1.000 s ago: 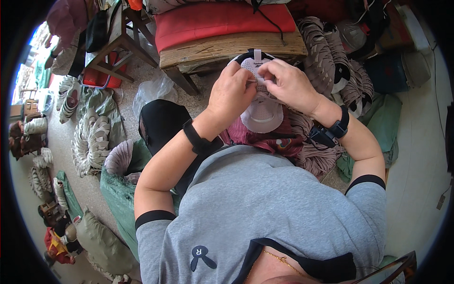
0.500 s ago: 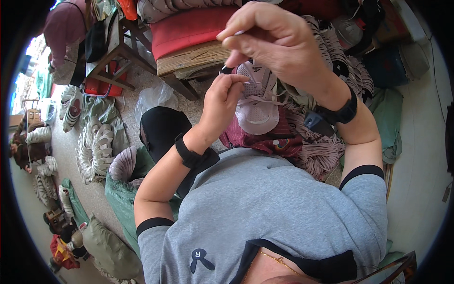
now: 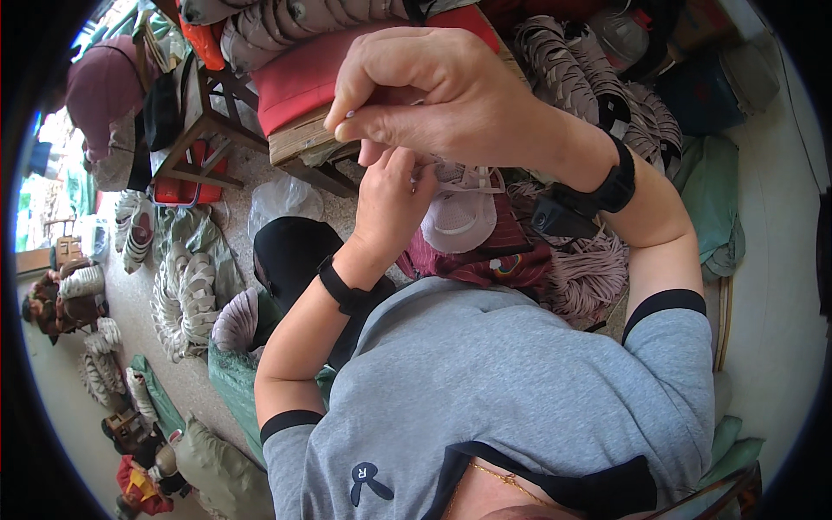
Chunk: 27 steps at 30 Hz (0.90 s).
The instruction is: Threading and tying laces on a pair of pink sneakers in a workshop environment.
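Observation:
My right hand [image 3: 442,100] is raised in a pinch, thumb against forefinger. A tiny pale tip shows at the pinch, too small to name. Just below it, my left hand [image 3: 394,199] is closed, its fingers curled; a small shiny bit shows at the fingers, and what it belongs to is hidden. Beyond and right of my left hand lies a pale pink shoe upper [image 3: 459,224] with a lace across it, partly covered by my hands. It rests on dark red striped cloth [image 3: 524,260] over my lap.
A red cushion [image 3: 299,82] lies on a wooden bench ahead. Bundled shoe uppers [image 3: 559,69] are stacked at the far right, others [image 3: 184,299] on the floor at left. A wooden stool [image 3: 204,113] and a red basket [image 3: 195,178] stand at far left, near a person [image 3: 108,95].
My right hand has moved left and slightly down. My left hand has curled inward and covers more of the shoe upper. The dark tip seen near my left fingers no longer shows.

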Motion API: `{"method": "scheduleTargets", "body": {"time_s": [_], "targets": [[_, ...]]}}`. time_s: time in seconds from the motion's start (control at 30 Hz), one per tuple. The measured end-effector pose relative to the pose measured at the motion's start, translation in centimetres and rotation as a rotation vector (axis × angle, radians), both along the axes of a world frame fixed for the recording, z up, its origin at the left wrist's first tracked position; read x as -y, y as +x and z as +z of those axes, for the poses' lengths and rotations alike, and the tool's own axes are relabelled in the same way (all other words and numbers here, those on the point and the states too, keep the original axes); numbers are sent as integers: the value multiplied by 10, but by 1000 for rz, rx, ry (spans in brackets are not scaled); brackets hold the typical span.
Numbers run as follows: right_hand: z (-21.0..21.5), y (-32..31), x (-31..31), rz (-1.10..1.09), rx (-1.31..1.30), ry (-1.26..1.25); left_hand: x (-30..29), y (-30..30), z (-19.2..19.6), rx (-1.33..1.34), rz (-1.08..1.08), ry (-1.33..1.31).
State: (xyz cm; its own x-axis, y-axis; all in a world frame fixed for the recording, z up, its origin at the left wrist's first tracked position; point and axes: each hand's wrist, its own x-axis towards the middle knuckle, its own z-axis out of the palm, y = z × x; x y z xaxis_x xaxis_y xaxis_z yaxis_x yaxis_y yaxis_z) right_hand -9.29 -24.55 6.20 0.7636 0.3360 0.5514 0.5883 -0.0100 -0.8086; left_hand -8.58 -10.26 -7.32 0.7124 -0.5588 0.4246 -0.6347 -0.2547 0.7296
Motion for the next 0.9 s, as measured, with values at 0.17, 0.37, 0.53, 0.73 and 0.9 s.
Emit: {"method": "scheduleTargets", "body": {"time_s": [0.17, 0.37, 0.53, 0.73, 0.9], "targets": [[0, 6, -1, 38, 26, -84, 7, 4, -4, 90, 33, 189], [-11, 7, -9, 201, -142, -165, 17, 7, -32, 319, 95, 41], [-42, 1, 35, -174, -261, -384, 16, 7, -12, -29, 62, 64], [-95, -35, 72, -456, 104, -896, 14, 9, -8, -268, -21, 38], [-113, -54, 61, -545, 191, -1006, 14, 6, -14, -100, -11, 65]]}}
